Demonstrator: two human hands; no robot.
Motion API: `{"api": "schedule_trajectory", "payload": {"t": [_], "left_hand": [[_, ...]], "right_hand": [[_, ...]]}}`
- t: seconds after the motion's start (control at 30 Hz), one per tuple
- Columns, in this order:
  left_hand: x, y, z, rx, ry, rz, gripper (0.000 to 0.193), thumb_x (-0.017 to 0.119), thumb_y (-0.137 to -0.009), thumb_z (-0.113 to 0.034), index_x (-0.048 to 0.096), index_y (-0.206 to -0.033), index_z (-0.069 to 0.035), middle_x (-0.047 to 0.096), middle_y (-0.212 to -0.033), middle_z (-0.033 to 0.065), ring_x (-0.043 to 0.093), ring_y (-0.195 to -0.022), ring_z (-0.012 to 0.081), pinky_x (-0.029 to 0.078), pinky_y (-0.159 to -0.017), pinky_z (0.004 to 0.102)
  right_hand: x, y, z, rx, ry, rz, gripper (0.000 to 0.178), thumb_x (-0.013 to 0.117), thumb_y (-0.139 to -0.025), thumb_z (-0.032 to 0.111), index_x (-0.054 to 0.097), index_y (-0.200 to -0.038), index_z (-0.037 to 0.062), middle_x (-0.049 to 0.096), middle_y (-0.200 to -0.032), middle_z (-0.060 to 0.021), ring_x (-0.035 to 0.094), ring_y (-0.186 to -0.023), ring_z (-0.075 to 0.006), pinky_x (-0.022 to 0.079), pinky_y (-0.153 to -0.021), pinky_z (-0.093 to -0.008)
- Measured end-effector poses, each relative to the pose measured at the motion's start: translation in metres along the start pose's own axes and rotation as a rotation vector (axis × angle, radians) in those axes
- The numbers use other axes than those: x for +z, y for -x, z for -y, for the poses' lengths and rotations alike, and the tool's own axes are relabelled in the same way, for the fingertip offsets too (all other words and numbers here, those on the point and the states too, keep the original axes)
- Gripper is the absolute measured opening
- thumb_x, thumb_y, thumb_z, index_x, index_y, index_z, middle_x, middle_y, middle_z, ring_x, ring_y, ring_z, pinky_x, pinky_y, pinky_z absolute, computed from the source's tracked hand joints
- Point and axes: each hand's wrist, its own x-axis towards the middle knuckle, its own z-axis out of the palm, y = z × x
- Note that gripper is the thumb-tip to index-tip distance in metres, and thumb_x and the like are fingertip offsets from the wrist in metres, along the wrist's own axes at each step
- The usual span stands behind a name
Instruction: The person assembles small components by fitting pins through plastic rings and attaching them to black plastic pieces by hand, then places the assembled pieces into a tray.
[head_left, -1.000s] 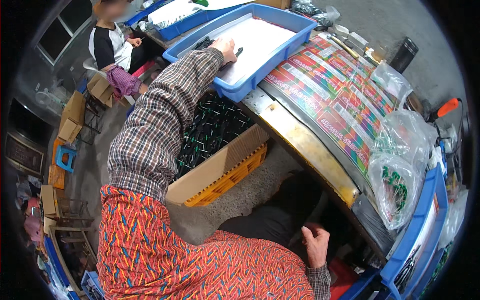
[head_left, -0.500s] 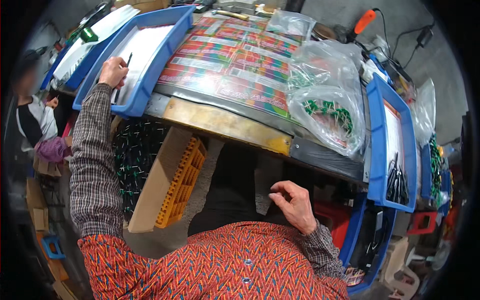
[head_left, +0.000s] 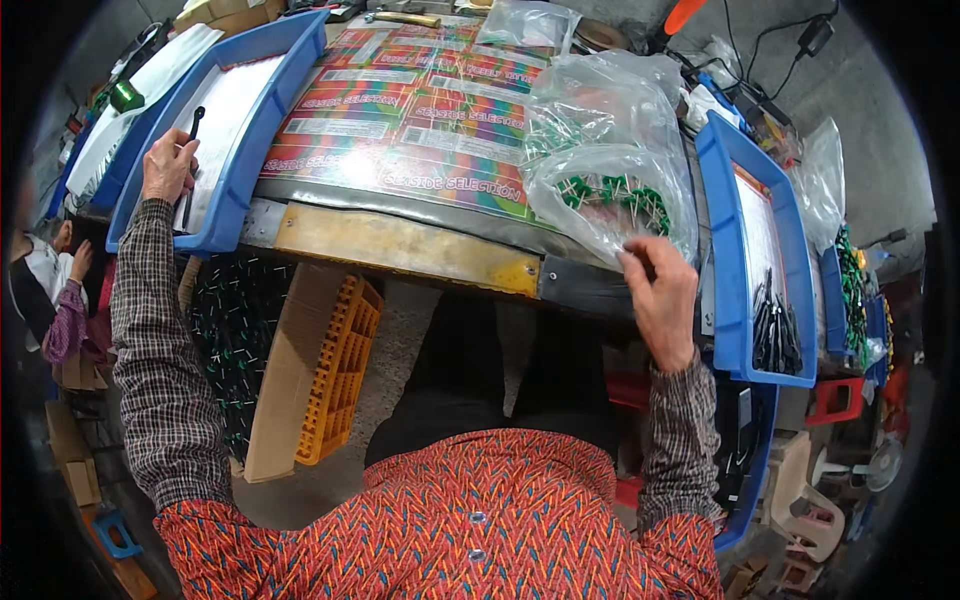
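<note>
In the left blue tray (head_left: 232,205), my left hand (head_left: 168,168) is closed around a slim black plastic piece (head_left: 197,120) whose rounded end sticks up above the fingers. White sheets (head_left: 235,105) line that tray. My right hand (head_left: 664,305) is raised at the table's front edge, thumb and forefinger apart, with nothing visible in it. Its fingertips are close to the lower edge of a clear plastic bag (head_left: 560,215); whether they touch it I cannot tell. Green-headed pieces with pale stems (head_left: 625,195) show through the bag's mouth.
Printed colourful cardboard (head_left: 410,120) covers the tabletop. To the right, a blue tray (head_left: 735,340) holds several black pieces (head_left: 775,335). Below the table's left side are a box of dark and green pieces (head_left: 240,340) and a yellow crate (head_left: 340,370). Another person (head_left: 60,290) sits far left.
My right hand has risen from near my lap, up and right to the bag's edge. My left hand still holds the black piece in the tray. The whole view has shifted slightly.
</note>
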Motion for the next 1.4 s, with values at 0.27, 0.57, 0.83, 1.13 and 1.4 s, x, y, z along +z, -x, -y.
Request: {"api": "schedule_trajectory", "payload": {"t": [0.27,0.57,0.83,1.13,1.4], "left_hand": [[0.001,0.008,-0.007,0.076,0.136,-0.046,0.014,0.059,-0.089,-0.016,0.059,-0.09,-0.002,0.061,-0.068,0.0029,0.055,-0.047,0.007,0.044,-0.041,0.0217],[0.002,0.046,-0.054,0.305,0.582,-0.151,0.022,0.06,-0.093,-0.02,0.061,-0.102,0.0,0.065,-0.083,0.0024,0.056,-0.06,0.0033,0.047,-0.055,0.0181],[0.033,0.126,-0.143,0.319,0.77,0.106,0.021,0.059,-0.093,-0.013,0.06,-0.105,0.004,0.066,-0.088,0.0075,0.055,-0.059,0.0061,0.045,-0.056,0.0196],[0.074,0.194,-0.193,0.247,1.017,0.461,0.012,0.051,-0.095,-0.006,0.057,-0.1,0.003,0.063,-0.086,0.0093,0.054,-0.052,0.0062,0.044,-0.045,0.018],[0.109,0.248,-0.226,0.069,1.276,0.694,0.01,0.051,-0.096,-0.008,0.054,-0.099,0.002,0.061,-0.078,0.007,0.05,-0.048,0.0048,0.044,-0.045,0.0188]], "right_hand": [[0.018,-0.043,-0.053,0.002,0.398,0.004,0.016,0.065,-0.081,0.019,0.063,-0.085,0.0035,0.06,-0.082,-0.0131,0.062,-0.074,-0.0327,0.048,-0.064,-0.0422],[0.028,-0.055,-0.064,0.093,0.567,0.057,0.021,0.063,-0.077,0.022,0.064,-0.078,0.0013,0.064,-0.079,-0.0178,0.063,-0.079,-0.0351,0.048,-0.069,-0.0444],[0.013,-0.042,-0.052,0.141,0.31,0.158,0.016,0.059,-0.076,0.016,0.06,-0.074,0.0004,0.062,-0.075,-0.0171,0.061,-0.074,-0.0362,0.046,-0.066,-0.0466],[-0.003,-0.029,-0.042,0.069,0.348,-0.071,0.011,0.061,-0.08,0.013,0.062,-0.08,0.0022,0.059,-0.075,-0.0143,0.058,-0.067,-0.0332,0.044,-0.061,-0.0416],[-0.015,0.0,-0.009,0.064,-0.001,-0.055,0.006,0.064,-0.08,0.006,0.06,-0.081,0.001,0.061,-0.075,-0.0125,0.06,-0.063,-0.026,0.046,-0.058,-0.0349]]}}
